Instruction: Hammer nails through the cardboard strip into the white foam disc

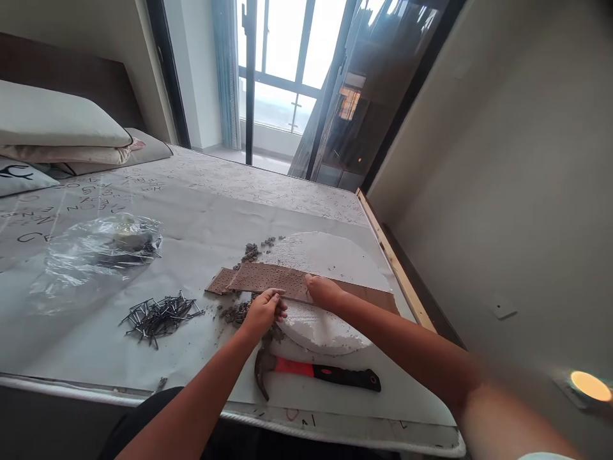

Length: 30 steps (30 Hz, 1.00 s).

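A long brown wooden board (268, 278), dotted with many small holes, lies across a round white foam slab (330, 329). My right hand (324, 292) is closed in a pinch at the board's front half; what its fingertips hold is too small to make out. My left hand (264, 313) is just in front of the board's near edge, fingers curled and thumb against the index finger; anything inside is hidden. A claw hammer (320, 370) with a red and black handle lies in front of the slab. Left of my hands is a pile of nails (160, 318).
A clear plastic bag (98, 252) with dark contents lies at the left. Grey crumbly bits (251, 252) are scattered around the slab. Everything rests on a covered mattress (191, 204), with pillows (62, 118) at far left and a wooden rail (397, 265) along the right.
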Tool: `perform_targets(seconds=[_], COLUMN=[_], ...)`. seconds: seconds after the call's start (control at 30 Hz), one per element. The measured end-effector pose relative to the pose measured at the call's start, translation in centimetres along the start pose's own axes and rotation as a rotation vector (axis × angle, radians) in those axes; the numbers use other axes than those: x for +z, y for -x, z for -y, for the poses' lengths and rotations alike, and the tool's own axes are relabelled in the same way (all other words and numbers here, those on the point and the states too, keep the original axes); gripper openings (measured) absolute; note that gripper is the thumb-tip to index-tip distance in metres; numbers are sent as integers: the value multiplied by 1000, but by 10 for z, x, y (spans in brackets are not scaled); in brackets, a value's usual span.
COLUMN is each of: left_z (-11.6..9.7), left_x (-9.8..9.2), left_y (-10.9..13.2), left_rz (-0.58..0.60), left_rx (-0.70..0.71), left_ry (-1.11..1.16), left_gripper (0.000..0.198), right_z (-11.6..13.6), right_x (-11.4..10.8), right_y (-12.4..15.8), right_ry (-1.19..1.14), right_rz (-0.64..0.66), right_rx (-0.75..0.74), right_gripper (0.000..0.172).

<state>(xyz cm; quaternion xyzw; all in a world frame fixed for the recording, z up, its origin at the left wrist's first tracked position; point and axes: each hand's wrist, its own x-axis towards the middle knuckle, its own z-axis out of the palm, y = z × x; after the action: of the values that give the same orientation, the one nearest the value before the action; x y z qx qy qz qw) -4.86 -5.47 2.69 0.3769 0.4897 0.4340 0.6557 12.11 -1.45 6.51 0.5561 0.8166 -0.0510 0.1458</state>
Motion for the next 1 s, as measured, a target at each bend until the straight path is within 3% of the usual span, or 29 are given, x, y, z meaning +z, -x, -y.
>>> perform_targets(seconds=[0.13,0.3,0.4,0.5,0.57,0.7,0.8,1.0], left_z=[-13,-29,-31,-25,-22,-24,-29,-27], left_x=[20,29,33,39,42,37,33,37], left_y=[8,18,28,35,36,24,12,-6], left_rz=[20,-46,107,243,239,53,-52,-27], left_rx=[38,99,-35,-143,-162,-118,-74,-75], left_ry=[114,190,234,324,386,440,488,549], left_gripper=[10,7,6,6,5,14,22,23], right_z=[-6,-5,9,20,20,3,-6,-3], right_x=[-11,-52,-70,-74,-70,-50,-25,19], right_y=[11,36,52,60,60,50,36,4], right_ry=[-94,-157,-163,-121,-100,-42,36,134], right_rz=[-77,-66,-21,-43,-76,-200,-217,-176], right_rx=[13,-92,-214,-275,-275,-139,-43,-29], right_gripper=[34,27,22,18,19,32,32,25])
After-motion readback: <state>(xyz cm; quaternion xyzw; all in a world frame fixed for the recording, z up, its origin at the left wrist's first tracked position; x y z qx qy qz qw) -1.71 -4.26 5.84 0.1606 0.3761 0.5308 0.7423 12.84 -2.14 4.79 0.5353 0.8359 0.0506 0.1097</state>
